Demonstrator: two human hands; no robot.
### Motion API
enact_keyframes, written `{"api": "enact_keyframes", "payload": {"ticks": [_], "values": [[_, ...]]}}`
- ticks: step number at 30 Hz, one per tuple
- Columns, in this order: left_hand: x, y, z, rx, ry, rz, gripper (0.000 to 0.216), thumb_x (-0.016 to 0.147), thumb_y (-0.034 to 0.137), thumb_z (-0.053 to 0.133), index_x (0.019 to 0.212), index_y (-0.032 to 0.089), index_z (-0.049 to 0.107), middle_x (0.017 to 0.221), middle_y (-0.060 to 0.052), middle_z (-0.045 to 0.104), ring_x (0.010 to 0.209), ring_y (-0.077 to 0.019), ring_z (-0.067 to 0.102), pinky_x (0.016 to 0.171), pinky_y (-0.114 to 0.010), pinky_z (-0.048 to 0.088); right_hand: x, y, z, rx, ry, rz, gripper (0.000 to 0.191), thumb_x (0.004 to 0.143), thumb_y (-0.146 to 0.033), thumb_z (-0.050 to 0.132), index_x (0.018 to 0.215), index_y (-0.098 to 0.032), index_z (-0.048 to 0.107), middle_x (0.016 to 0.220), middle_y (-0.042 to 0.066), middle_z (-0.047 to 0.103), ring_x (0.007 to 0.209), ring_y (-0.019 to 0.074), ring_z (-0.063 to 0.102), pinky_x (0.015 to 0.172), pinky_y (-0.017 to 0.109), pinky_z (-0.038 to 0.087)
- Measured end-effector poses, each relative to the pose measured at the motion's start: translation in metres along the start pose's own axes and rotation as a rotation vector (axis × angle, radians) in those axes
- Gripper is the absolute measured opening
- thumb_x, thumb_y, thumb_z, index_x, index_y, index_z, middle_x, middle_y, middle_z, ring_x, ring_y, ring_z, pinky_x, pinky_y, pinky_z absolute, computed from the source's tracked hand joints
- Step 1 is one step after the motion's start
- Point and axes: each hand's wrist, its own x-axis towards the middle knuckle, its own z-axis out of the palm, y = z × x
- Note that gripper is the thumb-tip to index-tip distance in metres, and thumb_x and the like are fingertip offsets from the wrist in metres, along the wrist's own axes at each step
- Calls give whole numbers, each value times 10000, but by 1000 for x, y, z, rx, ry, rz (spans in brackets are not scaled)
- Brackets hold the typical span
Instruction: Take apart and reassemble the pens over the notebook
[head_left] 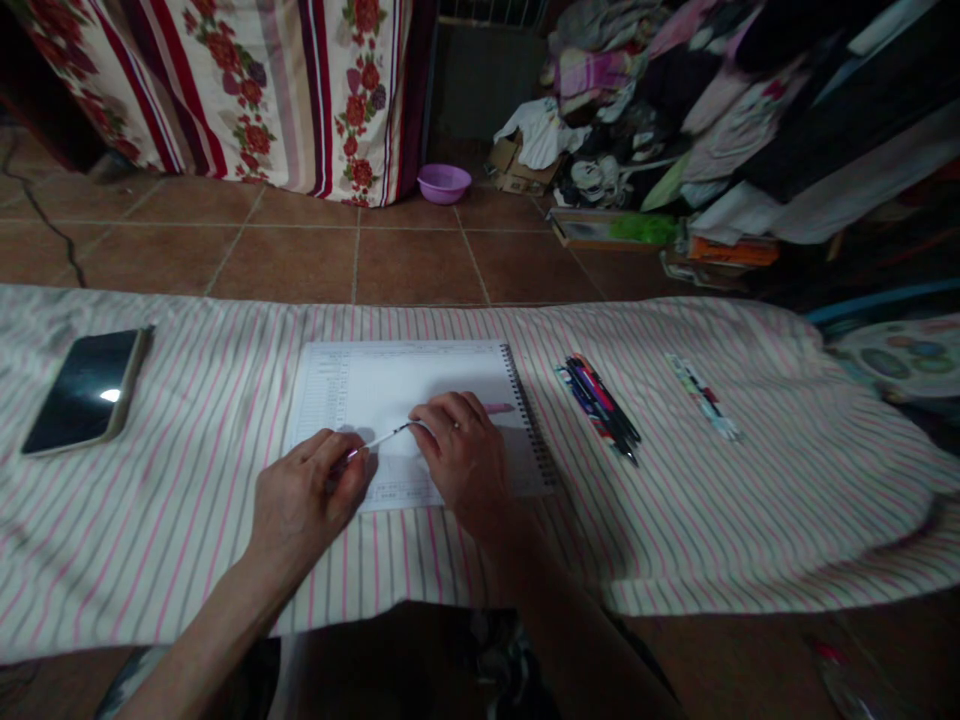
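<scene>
Over notebook (pixel 420 385) near cloth's front edge | I see left hand (pixel 304 500) and right hand (pixel 461 455) each pinching thin refill (pixel 379 440) ends, keeping it level | pens (pixel 600 405) spare, right.

I see a striped cloth (pixel 187 520) spread over the tiled floor (pixel 300 260), carrying a smartphone (pixel 86 390), spiral notebook (pixel 420 400), bundled pens (pixel 598 405), and possibly another pen (pixel 703 396).

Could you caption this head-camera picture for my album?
Two hands, left hand and right hand, hold a thin pen refill over a spiral notebook.
</scene>
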Motion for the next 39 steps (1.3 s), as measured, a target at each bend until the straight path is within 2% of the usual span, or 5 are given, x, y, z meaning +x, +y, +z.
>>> {"api": "enact_keyframes", "payload": {"ticks": [16, 25, 29, 33, 39], "values": [[0, 6, -4, 109, -32, -33, 241, 901, 326, 431, 852, 184, 620, 740, -5, 656, 618, -159, 624, 530, -253, 395, 0, -4, -3, -69, -15, -52, 92, 854, -179, 599, 785, -200, 656, 815, 41, 595, 811, 192, 501, 712, 312, 442], [1, 6, -3, 114, -44, -15, 235, 898, 331, 433, 850, 197, 618, 748, -15, 668, 680, -174, 640, 537, -253, 391, -1, -4, -2, -13, 15, -90, 111, 847, -156, 594, 796, -212, 675, 1044, 78, 599, 1001, 227, 489, 844, 355, 478], [1, 4, -1, -27, -56, -61, 205, 887, 330, 463, 848, 198, 615, 762, -14, 667, 672, -162, 630, 570, -256, 423, -1, -5, -4, 5, 45, -112, 135, 865, -163, 570, 913, -218, 684, 1164, 88, 578, 1107, 240, 464, 920, 387, 470], [0, 0, 4, -256, -63, -223, 183, 866, 350, 514, 837, 199, 613, 733, -9, 652, 607, -137, 596, 549, -244, 431, 0, -6, -8, 38, 173, -134, 272, 871, -176, 568, 1134, -218, 622, 1224, 108, 558, 1142, 241, 463, 951, 417, 465], [-1, -1, 14, -693, -5, -461, 230, 835, 413, 564, 793, 190, 599, 598, 28, 527, 511, -101, 482, 476, -222, 389, 1, 0, -3, 277, 382, 146, 268, 869, -221, 544, 1132, -206, 597, 1108, 112, 594, 1006, 228, 557, 800, 400, 543]]}}
